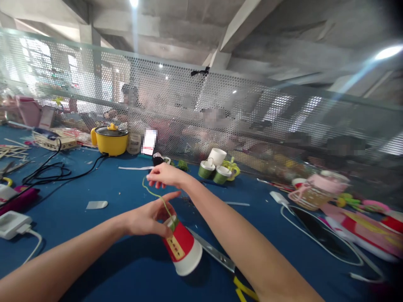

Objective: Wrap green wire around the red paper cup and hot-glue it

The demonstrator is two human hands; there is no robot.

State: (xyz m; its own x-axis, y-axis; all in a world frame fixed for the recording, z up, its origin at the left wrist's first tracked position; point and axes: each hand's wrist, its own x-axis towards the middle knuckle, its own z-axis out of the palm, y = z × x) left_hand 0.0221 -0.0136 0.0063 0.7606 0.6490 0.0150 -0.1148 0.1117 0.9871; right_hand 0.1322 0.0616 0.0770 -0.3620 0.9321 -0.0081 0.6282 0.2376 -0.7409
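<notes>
My left hand (pixel 154 216) grips a red and white cup-shaped piece (pixel 185 241), tilted over the table with its wide white end towards me. A yellow label with dark characters is on its side, and a green piece (pixel 172 223) sits at its narrow end. From there a green cord (pixel 154 193) curves up to my right hand (pixel 165 174), whose fingertips are pinched on it beyond my left hand. Partly under my right forearm lies a metal blade (pixel 215 251) with a dark handle and yellow parts.
Small green and white cups (pixel 207 168) stand at the back, before a perforated metal screen (pixel 176 96). A yellow pot (pixel 111 140), black cable (pixel 47 167) and lit phone (pixel 149 141) are further left. On the right are a dark phone (pixel 315 228), white cable and pink cup (pixel 315 191).
</notes>
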